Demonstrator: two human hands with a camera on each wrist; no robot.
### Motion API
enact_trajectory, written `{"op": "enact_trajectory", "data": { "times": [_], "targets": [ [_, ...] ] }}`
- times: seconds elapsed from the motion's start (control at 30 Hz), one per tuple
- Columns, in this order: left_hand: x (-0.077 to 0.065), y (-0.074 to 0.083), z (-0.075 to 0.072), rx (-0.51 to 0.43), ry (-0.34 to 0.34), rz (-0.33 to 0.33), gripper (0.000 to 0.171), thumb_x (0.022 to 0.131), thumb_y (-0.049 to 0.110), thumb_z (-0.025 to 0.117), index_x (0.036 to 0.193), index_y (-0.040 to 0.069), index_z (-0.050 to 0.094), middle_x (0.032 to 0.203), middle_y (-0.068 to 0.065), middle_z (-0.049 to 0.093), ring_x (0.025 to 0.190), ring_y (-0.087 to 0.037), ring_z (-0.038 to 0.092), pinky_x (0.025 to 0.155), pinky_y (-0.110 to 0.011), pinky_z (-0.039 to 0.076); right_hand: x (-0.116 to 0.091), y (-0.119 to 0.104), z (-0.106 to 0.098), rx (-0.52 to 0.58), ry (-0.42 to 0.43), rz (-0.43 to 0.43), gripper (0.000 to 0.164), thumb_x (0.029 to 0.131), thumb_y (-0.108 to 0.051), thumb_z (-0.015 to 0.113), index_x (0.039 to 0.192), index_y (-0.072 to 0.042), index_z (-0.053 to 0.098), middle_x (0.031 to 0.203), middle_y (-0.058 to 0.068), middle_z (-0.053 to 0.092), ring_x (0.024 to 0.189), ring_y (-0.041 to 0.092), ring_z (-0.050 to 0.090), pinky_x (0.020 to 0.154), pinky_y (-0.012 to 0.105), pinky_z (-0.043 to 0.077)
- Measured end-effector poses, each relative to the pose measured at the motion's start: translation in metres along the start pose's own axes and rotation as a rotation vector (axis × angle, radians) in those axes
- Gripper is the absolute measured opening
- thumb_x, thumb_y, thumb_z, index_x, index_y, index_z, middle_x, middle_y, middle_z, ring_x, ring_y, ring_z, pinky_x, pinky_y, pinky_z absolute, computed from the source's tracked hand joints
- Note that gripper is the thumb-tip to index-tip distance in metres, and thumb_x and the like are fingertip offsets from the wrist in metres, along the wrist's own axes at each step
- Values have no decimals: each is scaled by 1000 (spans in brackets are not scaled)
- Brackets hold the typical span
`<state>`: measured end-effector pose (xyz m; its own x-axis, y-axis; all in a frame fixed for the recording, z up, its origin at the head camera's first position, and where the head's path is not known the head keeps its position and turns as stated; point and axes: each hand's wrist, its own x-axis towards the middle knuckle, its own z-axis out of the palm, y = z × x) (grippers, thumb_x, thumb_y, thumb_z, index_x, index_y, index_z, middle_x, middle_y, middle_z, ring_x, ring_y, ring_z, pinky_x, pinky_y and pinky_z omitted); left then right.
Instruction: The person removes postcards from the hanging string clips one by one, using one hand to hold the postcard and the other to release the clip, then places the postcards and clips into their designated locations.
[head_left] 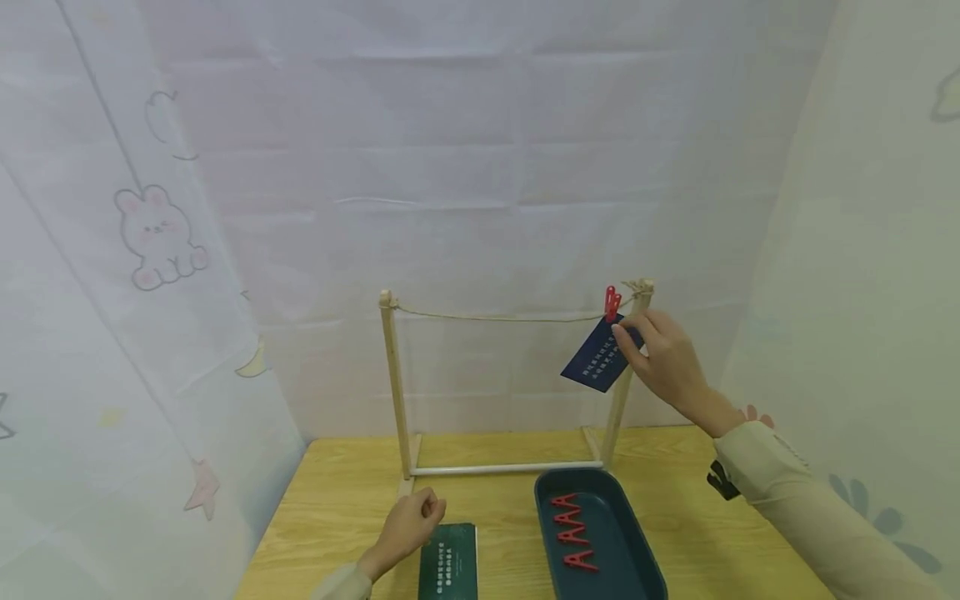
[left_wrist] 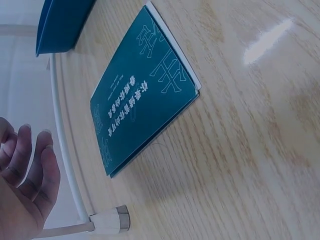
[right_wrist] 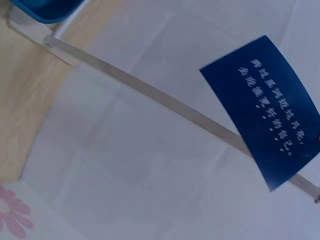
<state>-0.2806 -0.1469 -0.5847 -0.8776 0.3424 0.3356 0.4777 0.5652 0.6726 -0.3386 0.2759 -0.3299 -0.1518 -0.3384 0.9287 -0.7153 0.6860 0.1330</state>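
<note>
A dark blue card (head_left: 597, 360) with white writing hangs tilted from the string, by a red clothespin (head_left: 612, 303) near the right post. My right hand (head_left: 667, 362) is at the card's upper edge just below the clothespin, and its thumb and index finger pinch the card there. In the right wrist view the blue card (right_wrist: 265, 110) shows, but the hand is out of sight. My left hand (head_left: 408, 525) hovers with fingers loosely curled and nothing in them, beside a stack of green cards (left_wrist: 142, 95) on the table.
The string (head_left: 495, 319) spans two wooden posts (head_left: 397, 383) of a stand with a white bottom bar (head_left: 510, 469). In front, a dark blue tray (head_left: 622, 533) holds several red clothespins (head_left: 572, 534) in a column. A patterned white cloth backs the wooden table (head_left: 337, 483).
</note>
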Motion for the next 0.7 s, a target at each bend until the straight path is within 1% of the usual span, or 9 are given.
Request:
{"op": "enact_trajectory", "data": {
  "times": [0.07,0.17,0.23,0.3,0.43,0.53,0.7],
  "targets": [
    [-1,0,0,-3,-10,-10,29,103,21,55,75,13,56,54,8,56,41,4,49,37,-17,37,11,2,1,0,-7,-4,39,102,-30,55,95,7,65,94,21,62,86,40,58,73,50,48],
    [-3,0,0,-13,-28,-27,31,104,24,54,75,13,56,53,12,52,40,3,49,38,-18,38,26,7,3,-16,-31,-2,27,97,-18,62,98,8,64,104,25,61,97,43,57,81,53,47],
    [-4,1,1,-19,-35,-28,31,104,22,54,75,12,56,53,12,52,40,3,49,38,-19,40,35,12,5,-38,-50,21,22,93,-13,66,99,8,64,109,24,61,101,43,56,83,54,47],
    [-4,2,1,-21,-34,-27,30,103,21,54,74,12,56,53,13,52,40,3,49,39,-19,41,43,17,6,-55,-76,47,21,90,-10,68,102,7,65,113,24,61,104,43,56,86,55,46],
    [-3,4,2,-14,-32,-24,30,103,23,55,75,13,56,53,14,51,41,4,48,38,-19,40,55,25,9,-58,-137,97,22,92,-13,67,106,4,68,115,22,62,108,43,56,93,56,43],
    [0,3,4,-19,-42,-23,30,103,24,55,75,13,56,53,14,51,41,4,48,38,-18,39,58,30,10,-17,-166,147,23,94,-15,64,108,3,69,113,22,65,108,43,57,97,57,40],
    [-1,1,6,-51,-74,-29,31,104,26,54,76,11,57,53,13,51,40,3,49,38,-18,40,55,30,9,81,-217,299,28,97,-20,60,109,3,70,111,23,68,107,44,58,98,59,37]
  ]
}}
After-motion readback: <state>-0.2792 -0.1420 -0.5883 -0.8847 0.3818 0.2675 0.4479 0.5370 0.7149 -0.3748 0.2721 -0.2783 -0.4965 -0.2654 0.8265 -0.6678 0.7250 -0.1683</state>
